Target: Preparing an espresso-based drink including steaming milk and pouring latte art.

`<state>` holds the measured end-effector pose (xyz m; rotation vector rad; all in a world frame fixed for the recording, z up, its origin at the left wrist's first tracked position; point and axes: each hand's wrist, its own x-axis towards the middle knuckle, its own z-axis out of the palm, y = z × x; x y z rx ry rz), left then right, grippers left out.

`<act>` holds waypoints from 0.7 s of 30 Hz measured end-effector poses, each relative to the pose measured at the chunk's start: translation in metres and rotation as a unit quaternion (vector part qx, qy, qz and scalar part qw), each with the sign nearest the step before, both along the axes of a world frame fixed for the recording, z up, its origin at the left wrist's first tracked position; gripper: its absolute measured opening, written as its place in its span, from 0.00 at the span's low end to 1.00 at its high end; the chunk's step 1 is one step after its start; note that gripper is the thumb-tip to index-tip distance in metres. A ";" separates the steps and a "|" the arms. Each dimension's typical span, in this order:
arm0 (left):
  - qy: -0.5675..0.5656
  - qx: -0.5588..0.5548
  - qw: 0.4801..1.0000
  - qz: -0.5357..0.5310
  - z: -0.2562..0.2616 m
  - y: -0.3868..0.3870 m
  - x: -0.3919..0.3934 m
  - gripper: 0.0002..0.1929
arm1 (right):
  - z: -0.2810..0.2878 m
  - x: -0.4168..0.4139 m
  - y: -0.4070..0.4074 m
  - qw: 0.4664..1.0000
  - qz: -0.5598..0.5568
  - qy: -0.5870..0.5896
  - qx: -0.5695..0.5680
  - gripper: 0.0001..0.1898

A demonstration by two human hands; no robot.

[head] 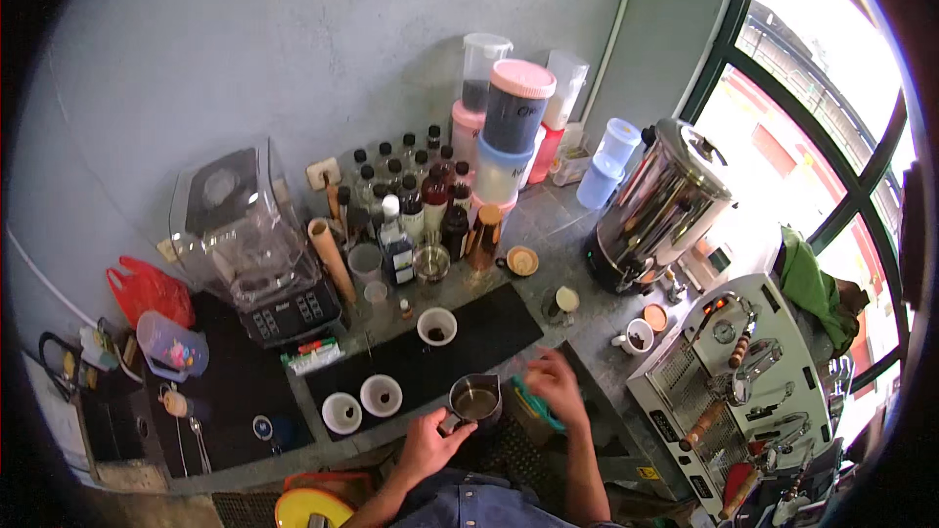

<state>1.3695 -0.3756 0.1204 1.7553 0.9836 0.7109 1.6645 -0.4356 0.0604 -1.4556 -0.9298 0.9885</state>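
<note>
A metal milk pitcher [475, 399] with some liquid in it is held by its handle in my left hand [433, 444], at the counter's front edge. My right hand [552, 387] is raised to the right of the pitcher, somewhat blurred; whether its fingers hold anything is not clear. A teal cloth [539, 405] lies just behind and below it. Two white cups [381, 395] [342, 413] with dark matter inside stand side by side on the black mat left of the pitcher. Another white cup [437, 326], also with dark contents, stands farther back on the mat [484, 323].
Bottles [411, 209], stacked lidded tubs [506, 154] and a blender in a clear cover [257, 257] line the wall. At right stand a steel urn [664, 209], a white mug [635, 337] and an espresso machine [763, 352]. A small glass [565, 300] is behind my right hand.
</note>
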 end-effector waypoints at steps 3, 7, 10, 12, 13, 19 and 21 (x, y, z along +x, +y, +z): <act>0.042 0.009 0.999 0.004 0.013 0.017 0.018 0.21 | -0.040 0.062 0.033 0.953 -0.270 0.062 -0.122 0.28; 0.023 0.067 0.997 -0.043 0.001 0.055 0.034 0.19 | -0.063 0.083 0.075 0.950 -0.265 0.149 -0.072 0.28; -0.011 0.092 0.992 -0.089 0.003 0.071 0.050 0.15 | -0.103 0.108 0.091 0.954 -0.245 0.168 -0.042 0.25; -0.003 0.118 0.989 -0.085 -0.005 0.081 0.056 0.14 | -0.117 0.115 0.094 0.961 -0.235 0.144 -0.032 0.24; 0.004 0.144 0.986 -0.081 -0.010 0.086 0.060 0.13 | -0.118 0.116 0.097 0.962 -0.234 0.139 -0.017 0.23; -0.031 0.191 0.979 -0.065 -0.031 0.100 0.090 0.11 | -0.124 0.124 0.095 0.960 -0.257 0.105 -0.022 0.21; -0.038 0.163 0.983 -0.073 -0.030 0.106 0.103 0.10 | -0.124 0.126 0.090 0.958 -0.268 0.098 -0.029 0.21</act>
